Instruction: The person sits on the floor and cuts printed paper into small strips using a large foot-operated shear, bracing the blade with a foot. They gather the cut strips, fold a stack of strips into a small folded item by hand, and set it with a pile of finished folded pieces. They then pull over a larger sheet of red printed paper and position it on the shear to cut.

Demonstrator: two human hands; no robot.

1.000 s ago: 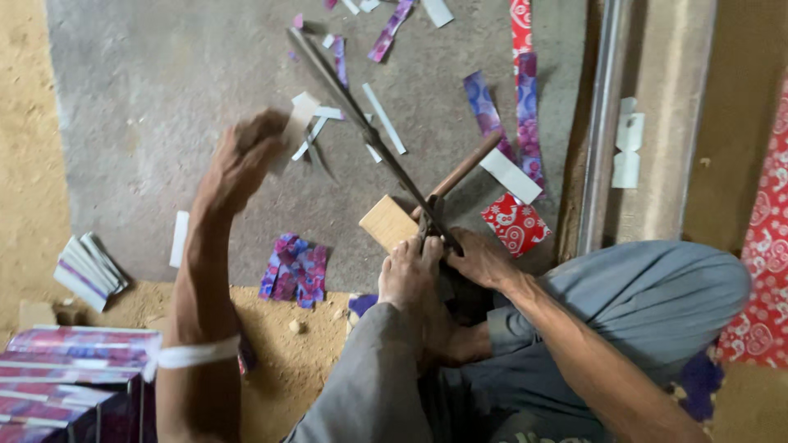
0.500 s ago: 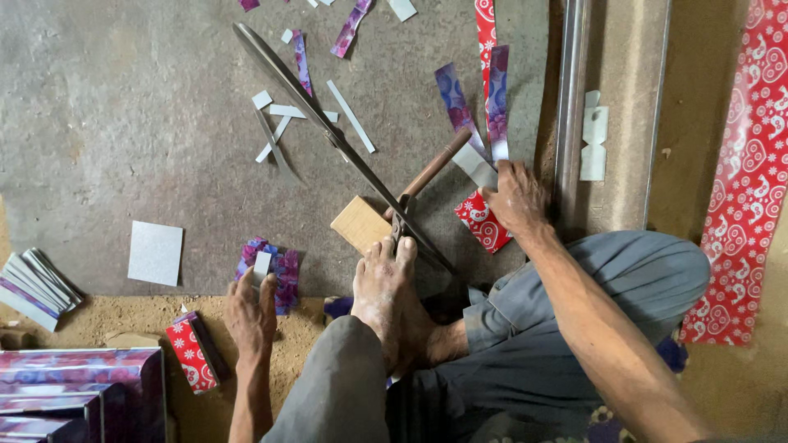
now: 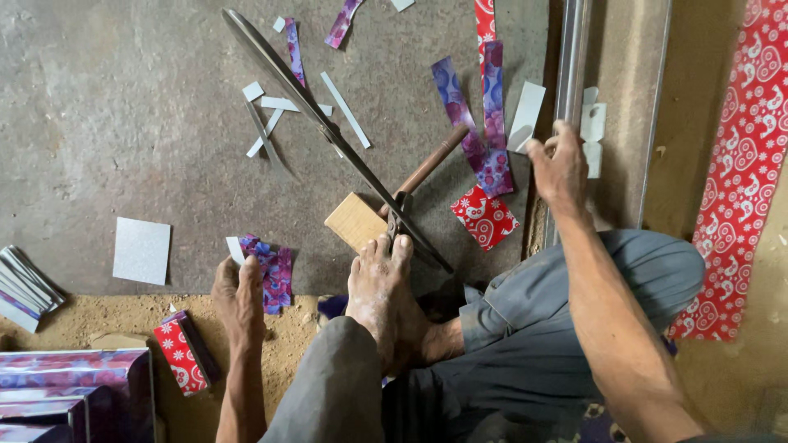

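My left hand (image 3: 240, 299) lies palm down on the floor, its fingertips on a purple patterned card piece (image 3: 271, 271). My right hand (image 3: 560, 168) is stretched out to the right, holding nothing, with its fingers next to white card pieces (image 3: 593, 123) on a metal rail (image 3: 572, 57). Between the hands lie large shears: a long blade (image 3: 304, 98) and a wooden handle (image 3: 427, 168) resting over a wooden block (image 3: 355, 220). My bare foot (image 3: 382, 287) presses on the shears at the pivot.
A red patterned card (image 3: 484, 217), purple strips (image 3: 492, 107) and white offcuts (image 3: 275, 104) are scattered on the grey floor. A grey square card (image 3: 141, 250) lies at left, near stacked cards (image 3: 25, 283). Folded boxes (image 3: 57, 394) sit bottom left. A red patterned sheet (image 3: 743, 164) lies at right.
My left hand came down from above the floor onto the purple piece near my foot. My right hand left the shears' pivot and moved right and away, up to the rail.
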